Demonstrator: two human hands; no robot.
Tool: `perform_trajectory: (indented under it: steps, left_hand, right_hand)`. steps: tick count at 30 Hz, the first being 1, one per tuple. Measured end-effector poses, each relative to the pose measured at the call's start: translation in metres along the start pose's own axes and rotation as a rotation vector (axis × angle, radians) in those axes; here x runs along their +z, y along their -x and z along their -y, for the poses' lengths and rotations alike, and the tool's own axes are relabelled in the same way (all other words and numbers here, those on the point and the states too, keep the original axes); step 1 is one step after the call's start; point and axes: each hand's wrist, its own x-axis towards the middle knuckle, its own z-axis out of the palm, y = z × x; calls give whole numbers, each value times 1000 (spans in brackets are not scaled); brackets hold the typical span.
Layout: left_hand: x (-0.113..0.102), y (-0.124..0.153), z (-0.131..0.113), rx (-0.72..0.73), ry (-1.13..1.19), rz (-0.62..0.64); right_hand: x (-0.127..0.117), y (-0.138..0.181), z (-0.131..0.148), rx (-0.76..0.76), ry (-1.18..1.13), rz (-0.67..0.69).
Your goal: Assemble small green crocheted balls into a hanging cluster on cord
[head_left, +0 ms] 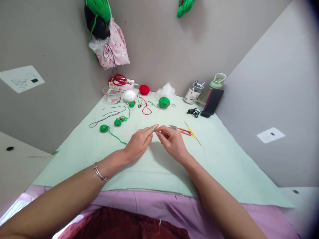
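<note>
Over the middle of the table, my left hand (140,142) and my right hand (171,141) meet at the fingertips. A thin strand of green yarn (154,128) wraps the left index finger, which points forward while the other fingers curl in. My right thumb and fingers pinch close beside that loop, apparently on the strand; its end is hidden. From a small green yarn ball (104,128), a tail (117,136) runs toward my left wrist. Thread snips with orange handles (183,130) and a yellow-handled crochet hook (192,132) lie right of my right hand.
Behind lie a larger green yarn ball (164,102), red yarn (144,89), white yarn (129,96), stuffing (166,91) and small green-red pieces (120,120). Red scissors (120,80) rest on a box by a clear tub (111,95). A pen cup (193,94), bottle (211,91) and phone (213,102) stand back right.
</note>
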Motion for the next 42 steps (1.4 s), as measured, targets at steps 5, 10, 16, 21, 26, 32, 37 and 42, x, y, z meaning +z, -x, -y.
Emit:
perform_trajectory:
  steps: [5,10,16,21,26,32,37,42]
  left_hand:
    - [-1,0,-2,-6,9,33]
    - [-2,0,-4,6,52,18]
    - [-2,-1,-3,13,7,19]
    - [-3,-2,-3,-13,-103,90]
    - [-3,-3,-1,7,-155,128]
    - [-4,-3,-1,-14,-205,187]
    - [-5,-4,-2,-6,-231,208]
    - [-5,-3,-1,0,-259,227]
  right_hand:
    - [0,-1,2,-6,32,-13]
    - [1,-2,2,17,19,-12]
    - [2,-2,-1,7,56,-20]
    - [1,-3,-2,8,85,-23]
    - [-1,-4,-3,23,76,-13]
    - [-2,-4,-6,41,79,12]
    - [-1,-5,-7,45,101,29]
    - [-4,-6,-8,61,125,22]
